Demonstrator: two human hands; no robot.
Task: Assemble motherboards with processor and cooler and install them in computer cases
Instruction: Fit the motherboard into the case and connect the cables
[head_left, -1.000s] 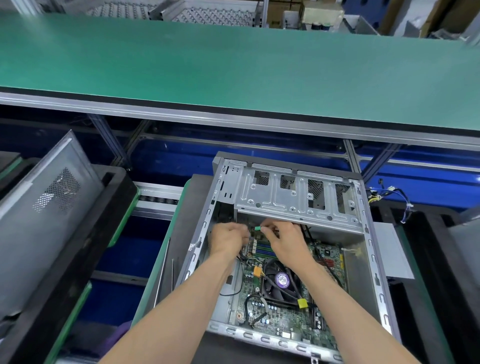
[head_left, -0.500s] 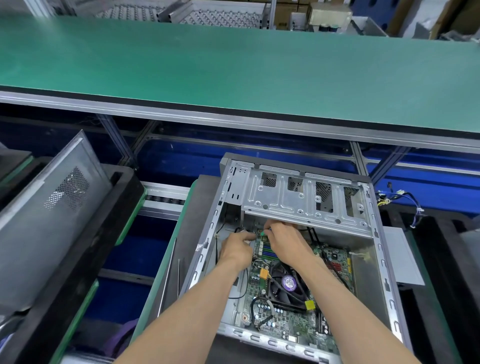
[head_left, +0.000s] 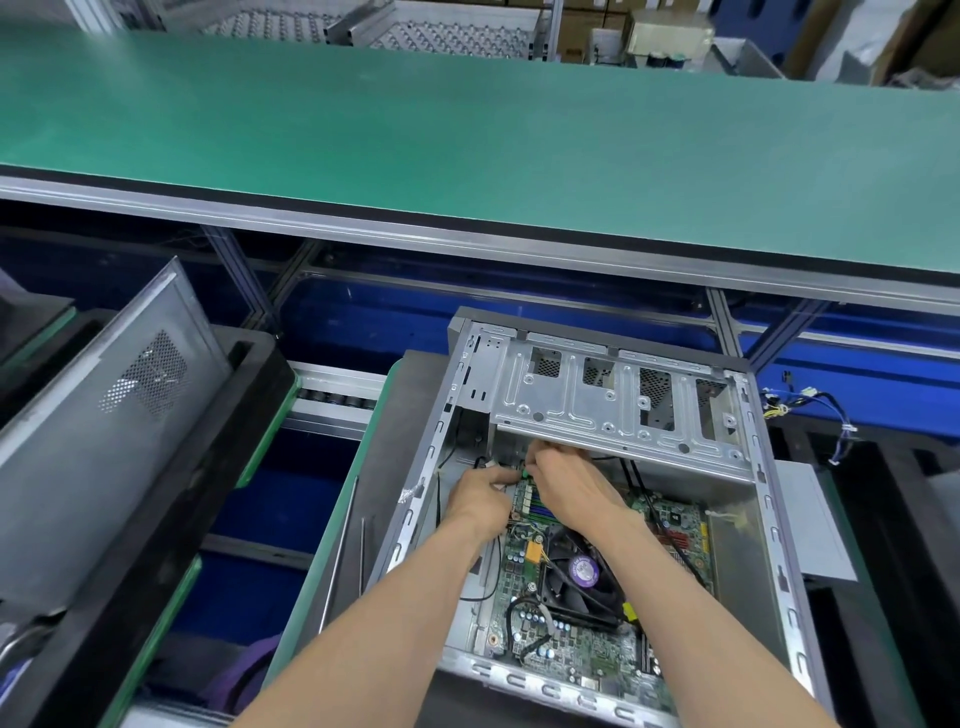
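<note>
An open grey computer case (head_left: 613, 410) lies flat in front of me, with the green motherboard (head_left: 571, 649) inside it. On the board sits a black cooler fan (head_left: 582, 571) with a purple sticker. Both hands are at the board's far left corner, just under the edge of the drive cage. My right hand (head_left: 571, 488) pinches a small green connector (head_left: 524, 473). My left hand (head_left: 480, 493) has its fingers curled on a thin cable right beside that connector. The fingertips hide where the connector sits. Black cables cross the fan.
A second grey case (head_left: 130, 415) leans in a black foam tray at the left. A wide green workbench (head_left: 467, 156) runs across the back. A loose wire bundle (head_left: 800, 410) hangs at the right. Two thin metal rods (head_left: 343, 545) lie left of the open case.
Both hands have moved a little further away from me, up under the drive cage edge, and come closer together around the green connector.
</note>
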